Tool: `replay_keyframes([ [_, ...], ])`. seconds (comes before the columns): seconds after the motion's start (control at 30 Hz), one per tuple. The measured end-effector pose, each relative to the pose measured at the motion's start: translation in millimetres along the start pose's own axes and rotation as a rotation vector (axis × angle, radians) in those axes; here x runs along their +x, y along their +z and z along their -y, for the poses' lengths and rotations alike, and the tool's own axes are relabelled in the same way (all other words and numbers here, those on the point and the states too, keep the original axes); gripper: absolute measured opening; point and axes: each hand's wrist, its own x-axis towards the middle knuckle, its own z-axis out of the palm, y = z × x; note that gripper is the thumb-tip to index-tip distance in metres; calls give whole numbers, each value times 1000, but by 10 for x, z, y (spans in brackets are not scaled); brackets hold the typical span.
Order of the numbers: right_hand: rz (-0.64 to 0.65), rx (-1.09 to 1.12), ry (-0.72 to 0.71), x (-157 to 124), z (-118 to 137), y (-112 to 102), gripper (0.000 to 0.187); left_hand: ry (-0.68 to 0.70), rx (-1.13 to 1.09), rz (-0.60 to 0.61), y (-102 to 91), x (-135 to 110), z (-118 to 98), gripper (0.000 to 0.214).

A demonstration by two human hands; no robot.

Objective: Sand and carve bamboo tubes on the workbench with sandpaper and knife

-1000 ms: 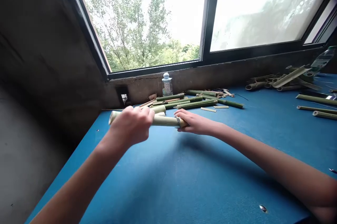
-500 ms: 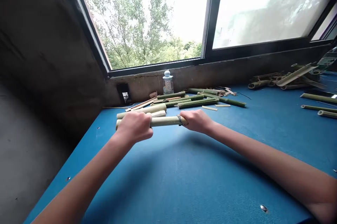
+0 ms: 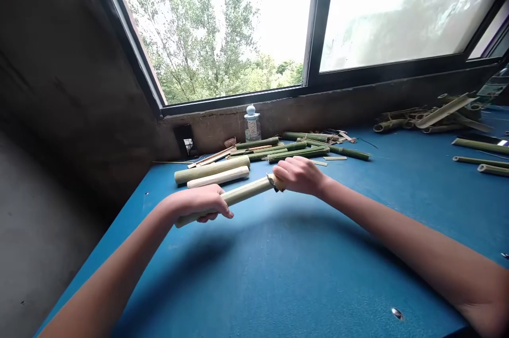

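Note:
My left hand [image 3: 201, 203] and my right hand [image 3: 300, 176] both grip a pale green bamboo tube [image 3: 242, 195], which slants across the blue tabletop [image 3: 278, 274]. My left hand wraps its lower end, with the fingers curled underneath. My right hand closes over the upper end, where a small metal piece [image 3: 274, 181] sits, partly hidden by my fingers. Just behind the tube lie a peeled, pale bamboo stick [image 3: 218, 177] and a thicker green bamboo section [image 3: 210, 170]. Neither hand touches these two.
Several green bamboo lengths and thin strips [image 3: 278, 152] lie along the back of the table, below a small glass bottle [image 3: 252, 125]. A heap of cut bamboo pieces [image 3: 429, 115] lies at the far right. A concrete wall [image 3: 59, 115] bounds the left side, and a window [image 3: 222, 25] runs behind.
The bamboo tube has gone from nearly level to slanted, its left end now lower and nearer me. My left hand has rolled under it, uncovering the two pieces behind.

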Motion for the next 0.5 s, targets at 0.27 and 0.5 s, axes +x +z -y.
replay_keyframes([
  [0.27, 338, 182, 50, -82, -388, -182, 8, 58, 405, -618, 147, 172, -81, 36],
  [0.5, 239, 101, 106, -35, -173, -180, 11, -25, 490, -649, 115, 260, 193, 22],
])
